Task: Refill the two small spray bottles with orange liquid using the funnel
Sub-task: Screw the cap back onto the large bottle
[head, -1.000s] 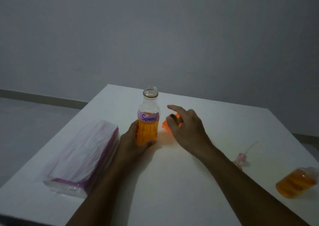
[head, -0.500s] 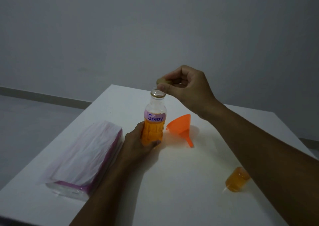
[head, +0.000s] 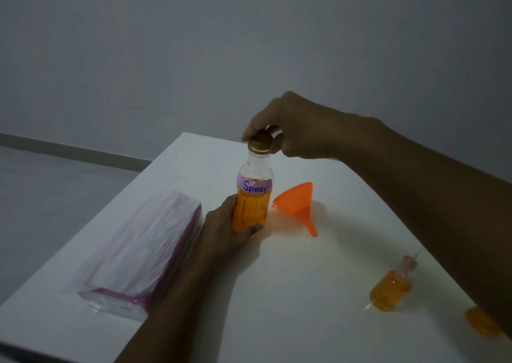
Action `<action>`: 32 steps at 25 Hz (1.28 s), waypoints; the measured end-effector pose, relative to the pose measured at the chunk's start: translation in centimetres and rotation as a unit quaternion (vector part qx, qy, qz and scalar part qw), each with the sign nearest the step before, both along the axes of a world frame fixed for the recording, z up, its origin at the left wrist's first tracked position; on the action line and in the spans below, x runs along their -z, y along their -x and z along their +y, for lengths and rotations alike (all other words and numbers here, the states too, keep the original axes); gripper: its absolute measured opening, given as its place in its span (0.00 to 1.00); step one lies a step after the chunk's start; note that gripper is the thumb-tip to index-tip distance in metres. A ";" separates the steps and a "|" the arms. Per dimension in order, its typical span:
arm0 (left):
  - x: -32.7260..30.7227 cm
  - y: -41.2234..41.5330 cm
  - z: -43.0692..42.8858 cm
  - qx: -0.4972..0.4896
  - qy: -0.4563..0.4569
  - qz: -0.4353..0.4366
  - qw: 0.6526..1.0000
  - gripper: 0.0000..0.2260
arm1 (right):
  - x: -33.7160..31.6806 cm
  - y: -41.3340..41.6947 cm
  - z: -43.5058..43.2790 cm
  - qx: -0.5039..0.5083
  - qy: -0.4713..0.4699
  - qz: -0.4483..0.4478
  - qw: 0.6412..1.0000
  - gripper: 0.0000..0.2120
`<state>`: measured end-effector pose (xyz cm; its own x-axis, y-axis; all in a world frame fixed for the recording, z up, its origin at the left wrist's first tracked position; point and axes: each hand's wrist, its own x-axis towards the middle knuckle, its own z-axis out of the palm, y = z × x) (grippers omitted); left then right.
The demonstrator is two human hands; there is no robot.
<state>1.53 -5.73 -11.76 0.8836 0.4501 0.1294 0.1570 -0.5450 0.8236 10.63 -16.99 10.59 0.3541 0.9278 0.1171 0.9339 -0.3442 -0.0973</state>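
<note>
Head cam: your L hand has its grip round the clear plastic bottle labelled "Spray", upright on the white tabletop. R hand pinches the gold cap on its neck. Orange plastic funnel lies just right of it. Small spray bottle w/ orange liquid lies front-right.

Upright mid-table: refill bottle, left hand round its lower part, right hand on the cap atop its neck. Just right: funnel on its side. Left: tissue pack. Front right: small spray bottle lying down; beyond it, second small bottle, part-hidden by the forearm.
</note>
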 end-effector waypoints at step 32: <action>-0.5 1.4 -0.5 0.011 0.024 -0.082 0.996 0.23 | 1.3 -3.6 0.8 -0.106 0.060 -0.228 0.966 0.29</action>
<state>0.09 -6.20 -11.30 0.8620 0.4395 0.2525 0.0059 -0.5068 0.8620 14.19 -16.14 9.25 0.0921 0.9903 0.1036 0.9210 -0.1243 0.3693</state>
